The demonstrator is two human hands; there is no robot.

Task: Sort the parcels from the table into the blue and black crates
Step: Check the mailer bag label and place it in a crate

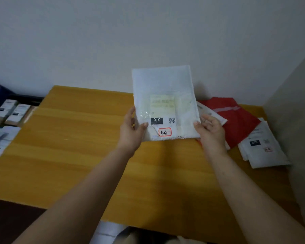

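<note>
Left hand [130, 132] and right hand [209, 130] pinch a white mailer parcel [164, 95] by its lower corners, upright above the wooden table [69, 147].

One white parcel [164, 103] held up; one red parcel [236, 120] and two white parcels [264, 147] on the surface [69, 147].

A parcel [164, 103] is held upright above the table's [77, 147] far middle, the left hand [131, 131] at its left edge, the right hand [210, 131] at its right. More parcels [261, 147] lie overlapping at the table's far right. Boxed parcels [12, 111] sit left of the table.
</note>
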